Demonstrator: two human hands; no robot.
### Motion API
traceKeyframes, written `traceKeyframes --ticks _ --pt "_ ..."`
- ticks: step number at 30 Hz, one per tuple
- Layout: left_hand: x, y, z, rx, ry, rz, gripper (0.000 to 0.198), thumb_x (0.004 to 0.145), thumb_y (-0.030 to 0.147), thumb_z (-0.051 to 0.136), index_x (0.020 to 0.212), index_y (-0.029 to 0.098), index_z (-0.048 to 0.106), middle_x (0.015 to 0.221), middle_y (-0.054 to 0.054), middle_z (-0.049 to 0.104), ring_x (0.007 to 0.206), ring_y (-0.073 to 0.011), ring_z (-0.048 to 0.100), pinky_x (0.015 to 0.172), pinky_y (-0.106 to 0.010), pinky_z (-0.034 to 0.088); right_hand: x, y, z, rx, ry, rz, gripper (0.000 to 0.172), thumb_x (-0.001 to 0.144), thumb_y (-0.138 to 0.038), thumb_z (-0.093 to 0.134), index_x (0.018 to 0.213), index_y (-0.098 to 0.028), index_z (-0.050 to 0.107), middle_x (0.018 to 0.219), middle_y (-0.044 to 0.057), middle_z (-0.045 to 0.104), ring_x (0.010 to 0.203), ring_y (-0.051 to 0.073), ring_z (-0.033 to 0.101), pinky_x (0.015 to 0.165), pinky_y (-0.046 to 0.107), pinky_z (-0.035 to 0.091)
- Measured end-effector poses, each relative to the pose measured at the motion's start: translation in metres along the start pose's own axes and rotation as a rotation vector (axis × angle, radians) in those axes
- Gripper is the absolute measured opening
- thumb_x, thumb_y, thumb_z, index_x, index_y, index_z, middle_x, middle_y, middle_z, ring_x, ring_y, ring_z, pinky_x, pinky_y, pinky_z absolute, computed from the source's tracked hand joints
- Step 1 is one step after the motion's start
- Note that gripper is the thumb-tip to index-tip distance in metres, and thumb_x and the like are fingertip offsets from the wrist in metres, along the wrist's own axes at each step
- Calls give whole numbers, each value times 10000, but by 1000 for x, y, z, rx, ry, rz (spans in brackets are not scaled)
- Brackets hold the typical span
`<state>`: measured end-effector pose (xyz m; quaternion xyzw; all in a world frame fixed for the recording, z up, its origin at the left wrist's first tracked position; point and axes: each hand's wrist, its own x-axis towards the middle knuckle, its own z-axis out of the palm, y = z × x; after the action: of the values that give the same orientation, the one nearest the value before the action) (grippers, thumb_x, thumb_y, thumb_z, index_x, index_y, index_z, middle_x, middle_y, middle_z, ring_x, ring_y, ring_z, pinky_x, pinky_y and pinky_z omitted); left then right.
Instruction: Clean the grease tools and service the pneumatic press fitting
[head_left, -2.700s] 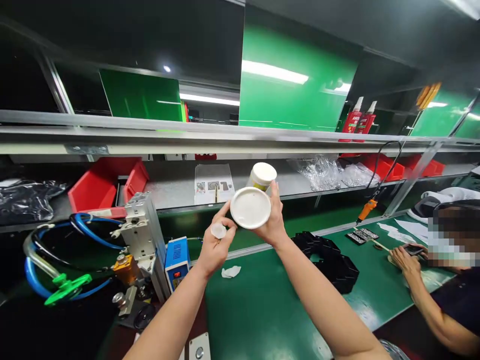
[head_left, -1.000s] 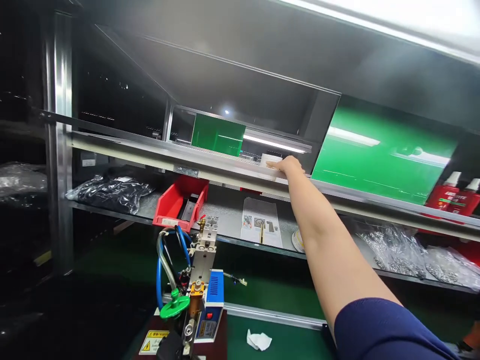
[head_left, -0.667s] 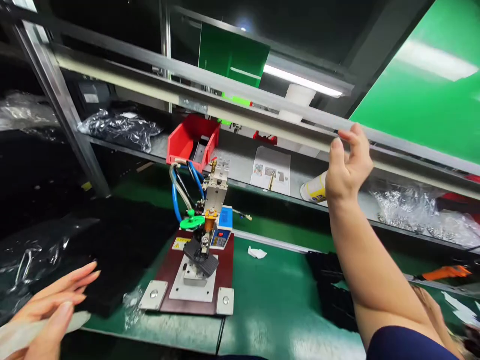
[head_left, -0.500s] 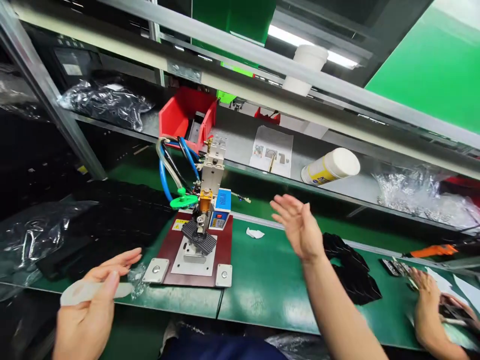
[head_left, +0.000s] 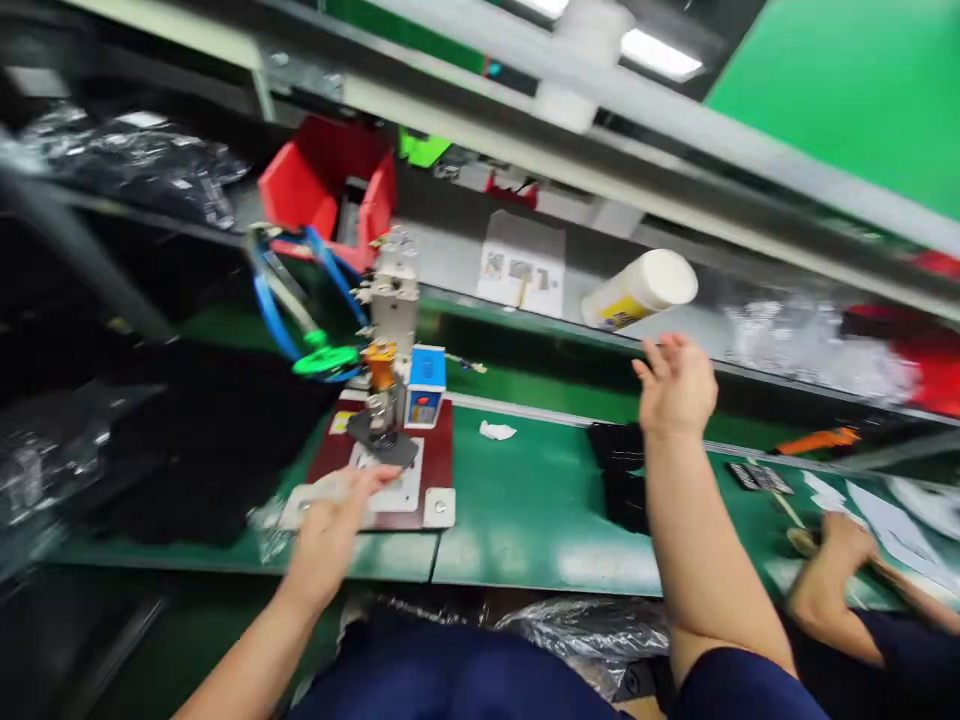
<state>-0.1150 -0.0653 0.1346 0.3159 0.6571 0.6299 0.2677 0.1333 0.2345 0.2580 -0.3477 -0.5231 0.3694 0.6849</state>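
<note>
The picture is smeared by motion. My right hand (head_left: 675, 388) is raised over the green bench (head_left: 525, 520), fingers apart and empty, just below a white jar with a yellow label (head_left: 641, 288) lying on its side on the shelf. My left hand (head_left: 330, 525) reaches toward the front of a small press fixture (head_left: 386, 400) on a maroon base plate (head_left: 439, 465). A pale flat piece shows at its blurred fingers. A white cup (head_left: 574, 60) stands on the top rail.
A red bin (head_left: 319, 190) and a paper sheet (head_left: 521, 268) are on the shelf. A white tissue (head_left: 496, 430) and black parts (head_left: 619, 475) lie on the bench. Black bags fill the left. A co-worker's arm (head_left: 832, 570) works at the right, near an orange screwdriver (head_left: 814, 440).
My right hand left the white cup on the top rail, dropped, then rose toward the lying jar. My left hand came into view with the pale piece and moved toward the fixture. The view tilted down.
</note>
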Motion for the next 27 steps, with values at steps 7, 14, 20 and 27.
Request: traceKeyframes --ticks 7,14,20,27 --pt "25 11 55 12 -308 109 363 876 516 473 858 246 715 744 -24 615 676 -191 548 714 -345 458 -37 38 5 23 -28 126 265 807 -436 561 990 -246 587 1140 40 619 1007 210 664 690 291 486" --pt "56 1 122 -73 -486 158 318 856 481 533 760 193 625 870 -56 638 906 -215 611 855 -381 463 -36 64 -56 -39 136 207 313 781 -479 600 976 -235 581 1200 53 596 1047 201 646 696 257 492" --pt "113 12 198 -92 -547 182 283 754 447 641 887 199 607 1086 -93 636 1040 -265 604 916 -429 460 0 71 -86 -5 192 119 362 809 -530 546 1012 -231 561 1258 77 556 1134 227 602 792 322 503" --pt "208 123 298 -45 -433 384 278 783 438 607 791 161 638 794 -60 668 849 -213 624 844 -379 482 110 65 -60 72 234 -10 502 884 -587 383 1250 -259 484 1475 108 345 1352 250 378 965 463 443"
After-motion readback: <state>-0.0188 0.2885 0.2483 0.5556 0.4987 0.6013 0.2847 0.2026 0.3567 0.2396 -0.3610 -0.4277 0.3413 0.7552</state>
